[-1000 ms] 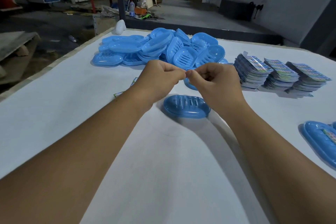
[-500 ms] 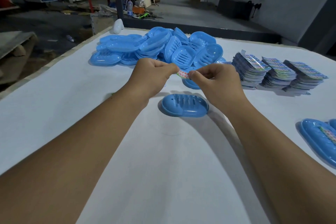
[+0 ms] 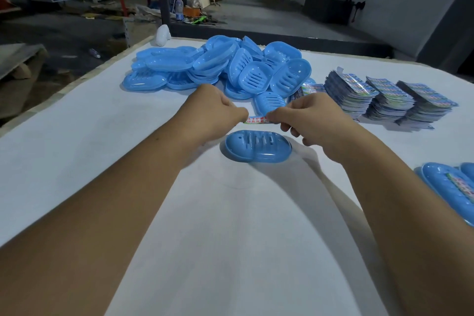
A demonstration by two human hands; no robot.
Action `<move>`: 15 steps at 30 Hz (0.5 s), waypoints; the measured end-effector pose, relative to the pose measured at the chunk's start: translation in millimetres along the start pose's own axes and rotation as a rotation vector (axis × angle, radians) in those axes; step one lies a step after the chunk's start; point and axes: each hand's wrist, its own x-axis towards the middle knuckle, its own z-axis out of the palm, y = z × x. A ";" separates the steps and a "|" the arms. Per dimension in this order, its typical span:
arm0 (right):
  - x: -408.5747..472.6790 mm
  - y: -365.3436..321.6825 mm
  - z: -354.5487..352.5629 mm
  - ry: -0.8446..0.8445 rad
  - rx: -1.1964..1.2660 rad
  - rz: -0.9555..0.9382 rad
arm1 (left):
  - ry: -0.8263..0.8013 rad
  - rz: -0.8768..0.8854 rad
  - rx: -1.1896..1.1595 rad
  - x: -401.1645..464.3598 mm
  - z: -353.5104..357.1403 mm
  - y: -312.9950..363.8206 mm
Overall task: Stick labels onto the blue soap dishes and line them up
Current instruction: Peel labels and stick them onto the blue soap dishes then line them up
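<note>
Soap dish, blue and slotted, lies flat on the white table just near of the two hands and a little below the gap between them. Stretched across that gap is a narrow label with red print, hanging above the dish's far rim without touching it. The left hand pinches the label's left end with fingers curled in; the right hand pinches the right end, its other fingers bent downward toward the dish. At the right edge, nearer than the hands, a labelled dish rests on the table with another just behind it. Farther back, left of centre, sits a loose heap of blue soap dishes, some tipped on edge. To the right of that heap stand three stacks of printed labels. A white object sits at the table's far left corner, too small to identify.
</note>
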 end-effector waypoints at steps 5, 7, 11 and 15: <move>-3.4 -1.5 -2.0 -0.042 -0.114 0.046 | -0.074 0.014 0.145 -1.0 -4.7 1.0; -4.4 -1.9 -1.1 -0.051 -0.166 0.060 | -0.088 0.033 0.198 -0.4 -4.1 1.3; -5.3 -0.5 -0.7 -0.060 -0.221 0.060 | -0.100 0.040 0.185 0.8 -1.3 -0.5; -5.1 -0.3 -0.3 -0.072 -0.270 0.061 | -0.090 0.048 0.258 1.5 0.5 -1.0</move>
